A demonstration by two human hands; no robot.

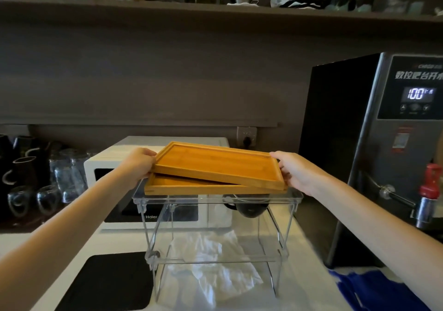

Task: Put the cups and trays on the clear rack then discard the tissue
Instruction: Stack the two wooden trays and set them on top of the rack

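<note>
We have one tray flat on the clear rack, left hand and right hand closed on the second tray tilted above it; dark cup looks racked, tissue on counter left to discard.

White counter, carrying a clear rack, crumpled tissue beneath it, and a black mat front left. Behind: white microwave, water boiler, glasses.
</note>
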